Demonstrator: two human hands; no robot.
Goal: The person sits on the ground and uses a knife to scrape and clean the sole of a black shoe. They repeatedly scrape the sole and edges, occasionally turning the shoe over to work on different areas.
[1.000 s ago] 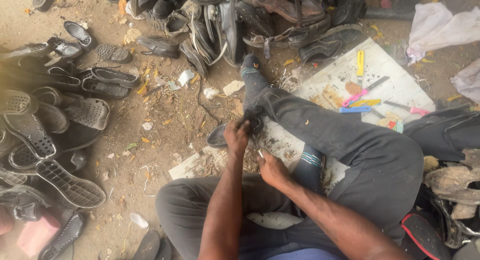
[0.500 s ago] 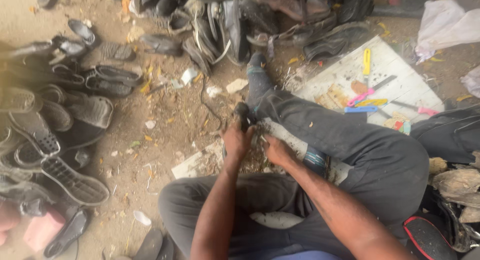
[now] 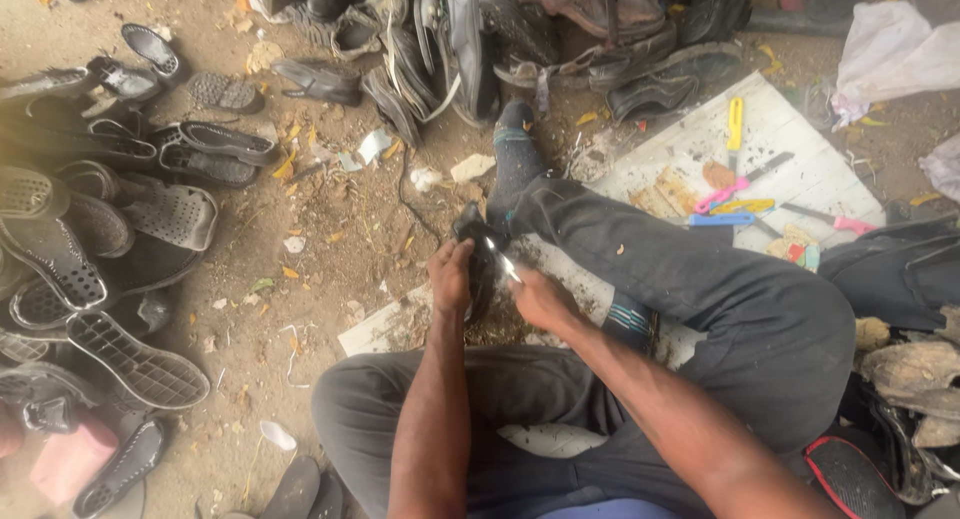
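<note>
A person sits on the bare dirt floor (image 3: 330,229), legs in dark grey trousers (image 3: 700,279) stretched across a flat white board (image 3: 800,169), and works on a dark, worn shoe sole (image 3: 478,254). The left hand (image 3: 450,277) is clamped around the sole, holding it on edge just in front of the raised knee. The right hand (image 3: 538,299) is closed on a thin bright metal blade (image 3: 503,262) whose tip meets the sole's rim. Brown scrapings (image 3: 480,329) lie on the board beneath both hands.

Beyond the knee, on the same board, lie a yellow-handled cutter (image 3: 735,124), a pink-handled tool (image 3: 722,194) and a blue strip-shaped tool (image 3: 720,220). Far side of the board from the person, a heap of black shoes and sandals (image 3: 470,39) is piled; off to the left of the sole, loose black rubber soles (image 3: 120,239) lie upturned.

Judging from the grip, clean work here calls for short, shallow strokes directed away from the holding fingers, the sole braced firmly against the leg, and the blade kept flat to the edge so it shaves rather than digs.
</note>
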